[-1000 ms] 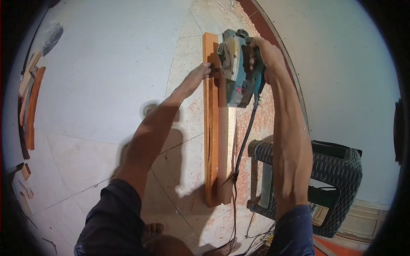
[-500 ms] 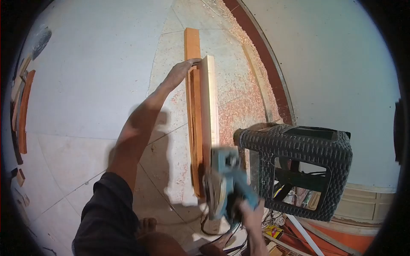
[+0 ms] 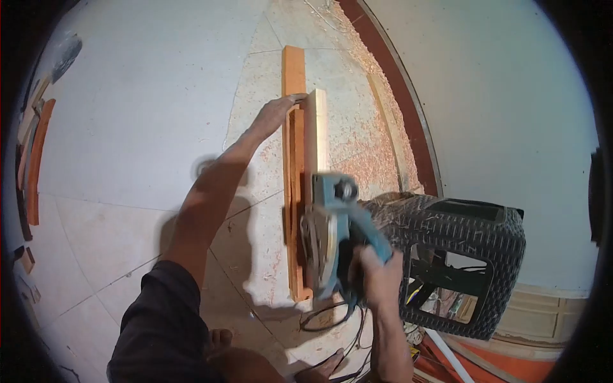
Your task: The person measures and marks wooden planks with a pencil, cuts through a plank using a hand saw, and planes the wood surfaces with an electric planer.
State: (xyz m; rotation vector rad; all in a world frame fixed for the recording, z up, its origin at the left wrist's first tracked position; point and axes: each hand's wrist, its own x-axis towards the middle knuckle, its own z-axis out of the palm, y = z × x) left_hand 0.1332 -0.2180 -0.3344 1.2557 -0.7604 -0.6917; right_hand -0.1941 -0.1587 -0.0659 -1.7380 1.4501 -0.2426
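Note:
My right hand (image 3: 378, 271) is wrapped around the rear handle of a blue electric planer (image 3: 332, 198), slightly smeared by motion. The planer sits on the narrow top edge of a pale wooden board (image 3: 321, 127) standing on edge, covering its near part. At the board's far end, my left hand (image 3: 278, 113) grips it from the left side, with the fingertips partly hidden. Reddish-brown wood strips (image 3: 296, 153) lie along the pale board's left side, under my left wrist. A longer orange-brown plank (image 3: 294, 70) reaches out beyond my left hand.
A black woven-pattern plastic stool (image 3: 460, 217) lies on its side close to the planer's right. Wood shavings (image 3: 364, 153) cover the tiles along a wall. A black cord (image 3: 319, 328) loops near my feet. More wood pieces (image 3: 39, 159) rest at far left.
My right hand has pushed the planer forward along the pale board, away from my body. My left hand keeps its place at the far end; the view has shifted slightly.

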